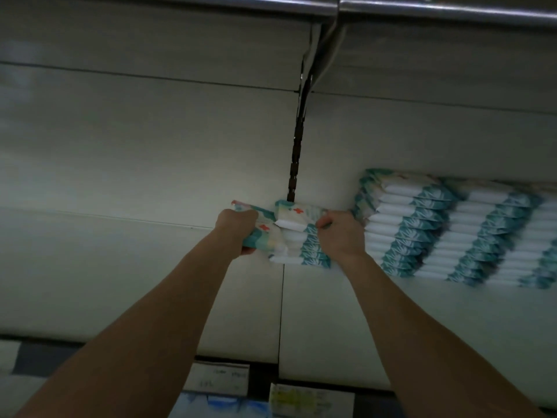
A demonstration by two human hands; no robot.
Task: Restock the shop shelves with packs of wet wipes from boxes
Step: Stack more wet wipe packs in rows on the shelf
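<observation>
Both arms reach deep into a white shelf [120, 267]. Between my hands is a short stack of wet wipe packs [298, 236], white and teal with a red cross on top, against the back panel. My left hand [238, 229] grips the stack's left end. My right hand [340, 233] presses on its right end, fingers curled over the top pack. Just to the right, touching my right hand, stand taller stacks of the same packs [407, 224], with more stacks [497, 236] further right.
A dark slotted upright [297, 152] runs up the back panel behind the held stack. The upper shelf's metal edge [331, 4] hangs overhead. Price labels [217, 377] sit on the shelf's front edge, with blue packs [223, 404] below.
</observation>
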